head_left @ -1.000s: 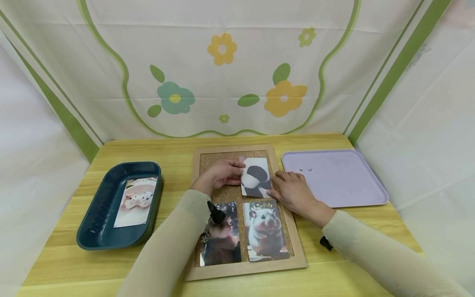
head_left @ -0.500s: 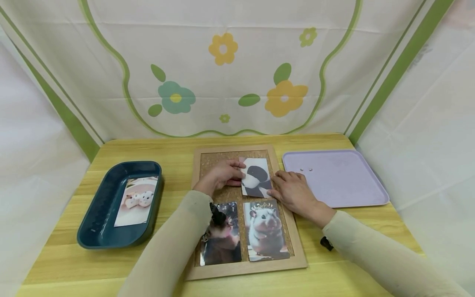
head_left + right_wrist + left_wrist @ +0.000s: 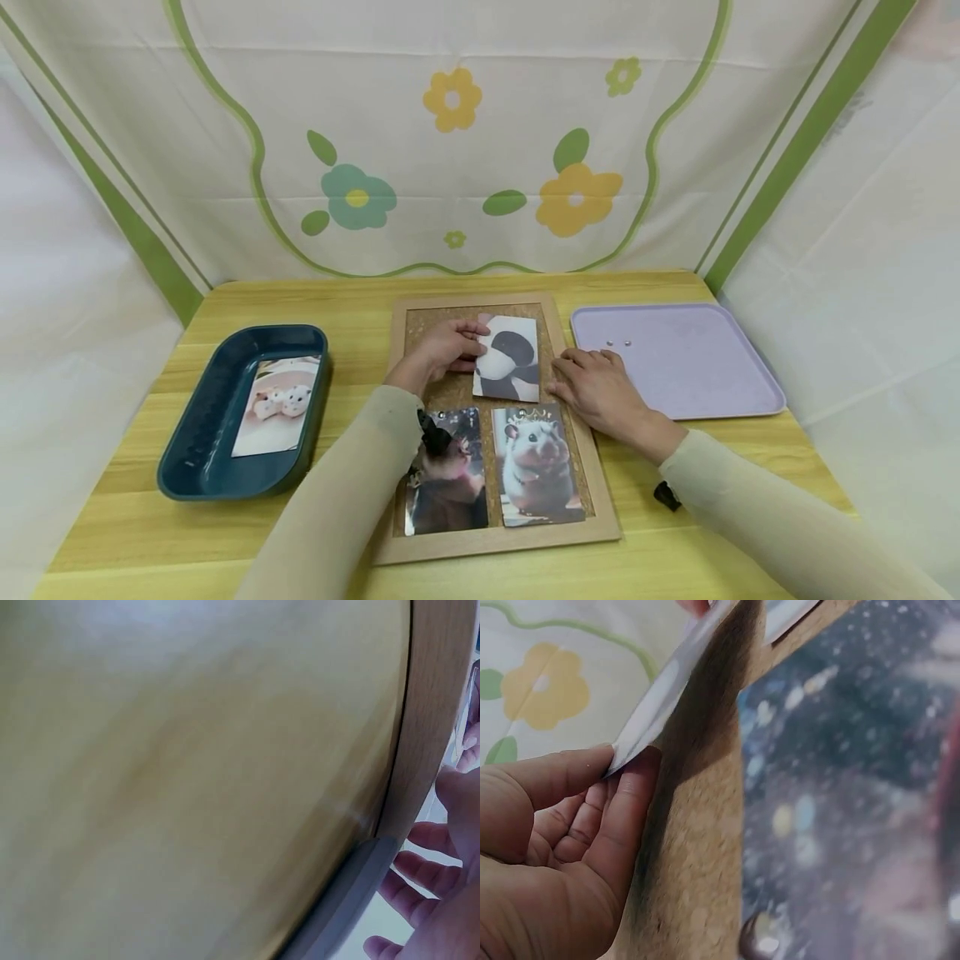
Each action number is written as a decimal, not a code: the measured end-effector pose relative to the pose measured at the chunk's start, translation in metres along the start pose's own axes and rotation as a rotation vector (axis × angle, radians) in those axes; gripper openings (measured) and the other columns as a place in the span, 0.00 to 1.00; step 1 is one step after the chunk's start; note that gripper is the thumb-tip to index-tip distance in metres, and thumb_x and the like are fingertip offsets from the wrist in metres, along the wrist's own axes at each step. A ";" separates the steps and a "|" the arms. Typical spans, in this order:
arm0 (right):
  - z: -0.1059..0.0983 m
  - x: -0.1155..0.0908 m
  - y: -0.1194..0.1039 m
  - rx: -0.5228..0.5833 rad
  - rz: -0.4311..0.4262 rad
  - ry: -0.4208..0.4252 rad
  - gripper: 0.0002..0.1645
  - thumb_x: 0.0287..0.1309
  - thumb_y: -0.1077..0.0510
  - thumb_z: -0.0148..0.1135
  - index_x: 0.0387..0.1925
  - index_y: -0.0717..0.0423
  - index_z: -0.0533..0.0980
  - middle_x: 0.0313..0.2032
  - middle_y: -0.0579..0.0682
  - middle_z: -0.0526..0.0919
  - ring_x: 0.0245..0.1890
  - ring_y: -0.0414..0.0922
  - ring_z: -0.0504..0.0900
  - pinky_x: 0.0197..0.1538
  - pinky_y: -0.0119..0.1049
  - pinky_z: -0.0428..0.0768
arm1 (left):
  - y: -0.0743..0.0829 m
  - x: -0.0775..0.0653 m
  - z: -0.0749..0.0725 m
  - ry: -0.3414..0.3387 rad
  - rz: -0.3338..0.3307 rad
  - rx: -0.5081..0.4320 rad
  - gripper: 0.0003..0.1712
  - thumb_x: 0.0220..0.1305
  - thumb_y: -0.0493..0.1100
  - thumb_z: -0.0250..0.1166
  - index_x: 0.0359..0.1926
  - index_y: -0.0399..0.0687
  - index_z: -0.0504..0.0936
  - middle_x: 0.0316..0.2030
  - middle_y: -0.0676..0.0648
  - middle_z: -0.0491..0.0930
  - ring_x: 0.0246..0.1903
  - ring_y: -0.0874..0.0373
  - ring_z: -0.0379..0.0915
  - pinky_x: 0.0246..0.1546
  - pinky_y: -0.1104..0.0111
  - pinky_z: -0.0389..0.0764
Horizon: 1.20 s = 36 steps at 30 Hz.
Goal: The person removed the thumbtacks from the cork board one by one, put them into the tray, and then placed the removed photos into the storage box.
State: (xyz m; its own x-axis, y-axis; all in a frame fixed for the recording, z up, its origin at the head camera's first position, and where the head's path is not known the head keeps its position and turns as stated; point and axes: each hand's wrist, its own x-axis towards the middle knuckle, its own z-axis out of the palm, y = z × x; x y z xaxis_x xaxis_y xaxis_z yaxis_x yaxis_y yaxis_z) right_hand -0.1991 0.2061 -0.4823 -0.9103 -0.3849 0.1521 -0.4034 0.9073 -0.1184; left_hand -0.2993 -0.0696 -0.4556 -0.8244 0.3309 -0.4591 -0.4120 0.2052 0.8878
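Note:
A black-and-white panda photo card (image 3: 508, 358) is pinched at its left edge between the thumb and fingers of my left hand (image 3: 442, 354). In the left wrist view the card (image 3: 664, 694) stands tilted off the cork, casting a shadow. My right hand (image 3: 600, 398) lies by the right rim of the wood-framed corkboard (image 3: 498, 546), fingers loosely bent and apart from the card. On the board's lower half lie a dark photo (image 3: 447, 504), partly covered by a wrist strap, and a white hamster photo (image 3: 538, 471), each with a pin at its top.
To the left, a dark teal tray (image 3: 180, 467) contains a photo of two small white animals (image 3: 277, 408). A lilac tray (image 3: 690, 358) at the right bears two small silver pins (image 3: 618, 342). A patterned curtain (image 3: 465, 167) hangs behind the table.
The panda card has shifted slightly left with my left hand, its right edge coming away from the right hand. My right hand has moved slightly right, and its fingers no longer touch the card.

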 end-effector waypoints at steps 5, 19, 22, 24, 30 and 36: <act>-0.001 -0.002 0.001 -0.004 -0.012 0.001 0.32 0.74 0.39 0.61 0.66 0.57 0.79 0.64 0.59 0.81 0.61 0.62 0.81 0.68 0.68 0.69 | 0.000 -0.001 -0.009 -0.006 0.027 -0.033 0.23 0.70 0.29 0.67 0.63 0.43 0.81 0.49 0.46 0.77 0.39 0.55 0.82 0.39 0.66 0.89; 0.003 -0.004 0.001 -0.024 -0.007 -0.003 0.33 0.74 0.38 0.61 0.67 0.56 0.78 0.64 0.58 0.81 0.63 0.60 0.80 0.69 0.68 0.69 | 0.006 -0.022 -0.041 -0.067 0.102 -0.091 0.26 0.72 0.28 0.65 0.68 0.43 0.75 0.43 0.50 0.74 0.37 0.58 0.78 0.36 0.68 0.87; 0.003 -0.004 0.001 -0.028 -0.012 0.004 0.33 0.74 0.39 0.61 0.67 0.56 0.78 0.64 0.59 0.81 0.62 0.61 0.81 0.68 0.68 0.69 | 0.009 -0.029 -0.048 -0.073 0.125 -0.075 0.27 0.73 0.29 0.65 0.69 0.43 0.74 0.43 0.51 0.73 0.35 0.59 0.77 0.36 0.68 0.86; 0.003 -0.005 0.001 -0.027 -0.017 0.008 0.33 0.74 0.39 0.61 0.67 0.57 0.78 0.64 0.59 0.81 0.62 0.61 0.81 0.68 0.68 0.69 | 0.010 -0.034 -0.053 -0.079 0.138 -0.062 0.27 0.74 0.30 0.64 0.70 0.43 0.73 0.43 0.51 0.73 0.35 0.60 0.77 0.36 0.68 0.86; 0.002 -0.006 0.000 -0.028 -0.030 0.018 0.33 0.74 0.39 0.61 0.66 0.58 0.78 0.64 0.60 0.81 0.61 0.62 0.81 0.68 0.69 0.69 | 0.013 -0.046 -0.068 -0.095 0.150 -0.035 0.27 0.75 0.31 0.64 0.71 0.43 0.72 0.44 0.51 0.74 0.36 0.60 0.78 0.38 0.68 0.86; 0.003 -0.005 0.000 -0.032 -0.028 0.014 0.32 0.74 0.39 0.61 0.66 0.57 0.79 0.64 0.60 0.81 0.62 0.61 0.81 0.68 0.69 0.69 | 0.019 -0.062 -0.083 -0.109 0.140 -0.016 0.27 0.76 0.32 0.63 0.72 0.46 0.71 0.45 0.52 0.74 0.36 0.60 0.77 0.40 0.66 0.85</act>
State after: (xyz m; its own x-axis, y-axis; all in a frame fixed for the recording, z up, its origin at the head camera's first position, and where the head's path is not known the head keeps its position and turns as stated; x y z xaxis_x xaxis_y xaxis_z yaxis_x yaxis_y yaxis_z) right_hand -0.1943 0.2076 -0.4856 -0.8974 -0.4076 0.1691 -0.4250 0.9014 -0.0825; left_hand -0.2887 -0.1627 -0.4076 -0.8277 0.4529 -0.3313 -0.3032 0.1358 0.9432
